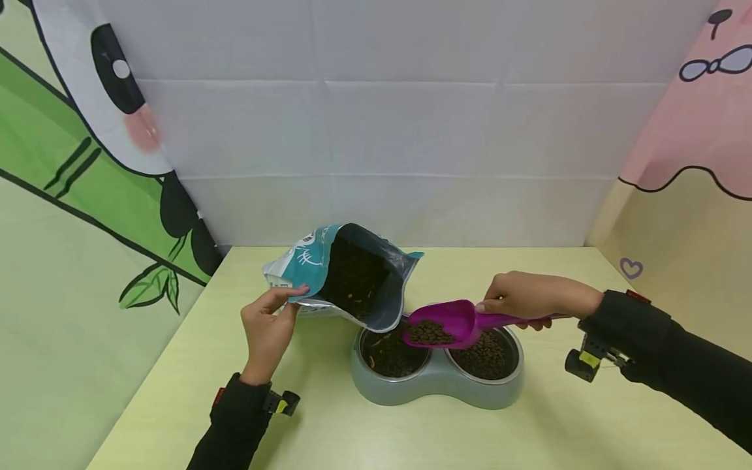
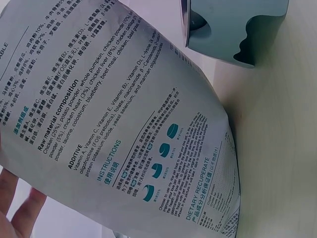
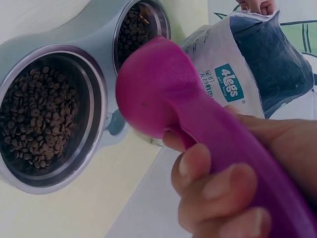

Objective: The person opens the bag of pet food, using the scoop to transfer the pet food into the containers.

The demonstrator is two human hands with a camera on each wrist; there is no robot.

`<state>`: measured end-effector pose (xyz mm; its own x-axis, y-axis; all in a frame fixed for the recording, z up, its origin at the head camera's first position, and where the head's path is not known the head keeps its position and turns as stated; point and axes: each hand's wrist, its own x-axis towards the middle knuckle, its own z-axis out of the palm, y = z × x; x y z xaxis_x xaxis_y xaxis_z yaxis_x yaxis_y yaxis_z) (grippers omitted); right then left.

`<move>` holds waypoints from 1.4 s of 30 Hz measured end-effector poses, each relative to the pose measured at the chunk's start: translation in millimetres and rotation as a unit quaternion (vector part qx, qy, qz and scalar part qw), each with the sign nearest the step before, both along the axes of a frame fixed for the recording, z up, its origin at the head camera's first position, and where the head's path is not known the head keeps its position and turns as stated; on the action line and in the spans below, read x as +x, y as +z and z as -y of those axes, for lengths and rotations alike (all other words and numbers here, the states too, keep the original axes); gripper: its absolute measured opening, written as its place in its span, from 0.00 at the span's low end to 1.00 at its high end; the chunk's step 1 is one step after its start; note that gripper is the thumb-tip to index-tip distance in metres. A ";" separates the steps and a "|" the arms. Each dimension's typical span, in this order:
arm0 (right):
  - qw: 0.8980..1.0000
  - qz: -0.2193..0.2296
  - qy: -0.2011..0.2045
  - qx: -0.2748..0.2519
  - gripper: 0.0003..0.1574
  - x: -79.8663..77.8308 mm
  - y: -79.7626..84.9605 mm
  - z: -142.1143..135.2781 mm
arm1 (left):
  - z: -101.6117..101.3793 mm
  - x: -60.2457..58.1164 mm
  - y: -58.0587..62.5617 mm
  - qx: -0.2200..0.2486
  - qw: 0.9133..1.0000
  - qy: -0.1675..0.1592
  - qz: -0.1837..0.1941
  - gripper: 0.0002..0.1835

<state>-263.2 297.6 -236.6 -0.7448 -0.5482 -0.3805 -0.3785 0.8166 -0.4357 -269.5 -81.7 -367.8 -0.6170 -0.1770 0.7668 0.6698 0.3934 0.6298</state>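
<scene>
My left hand (image 1: pixel 269 329) pinches the rim of a teal and white pet food bag (image 1: pixel 320 261), which leans with its wide mouth towards the bowls. Dark kibble lies inside it. The printed side of the bag (image 2: pixel 124 129) fills most of the left wrist view. My right hand (image 1: pixel 525 297) grips the handle of a magenta scoop (image 1: pixel 464 320) that carries some brown kibble (image 1: pixel 431 331). The scoop is above a grey double bowl stand (image 1: pixel 435 388), between its two bowls. Both metal bowls hold kibble, seen close in the near bowl (image 3: pixel 39 116) in the right wrist view.
The stand and bag are on a pale yellow table (image 1: pixel 329 431). A white folded sheet (image 1: pixel 411 130) hangs behind the table. Cartoon-printed panels, a green one (image 1: pixel 64 150) at left and a pink one (image 1: pixel 699 124) at right, flank it.
</scene>
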 end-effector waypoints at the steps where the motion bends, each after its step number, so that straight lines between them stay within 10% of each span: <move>1: 1.000 -0.002 0.002 0.004 0.17 -1.2 0.8 0.3 | -0.7 -0.5 -0.1 0.000 1.000 0.002 0.000 0.11; 27: 0.997 -0.024 0.030 0.070 0.14 -14.9 8.5 9.8 | -9.9 -5.5 -0.2 0.003 1.000 0.012 0.008 0.12; 42: 1.000 0.000 0.001 0.020 0.16 -16.0 -6.7 -1.3 | -8.3 -8.6 -4.3 0.004 1.000 0.009 -0.006 0.12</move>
<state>-279.2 298.9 -243.3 -0.7436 -0.5343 -0.4020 -0.3808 0.8326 -0.4021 -278.1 -73.4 -372.1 -0.6050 -0.1948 0.7720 0.6697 0.4000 0.6257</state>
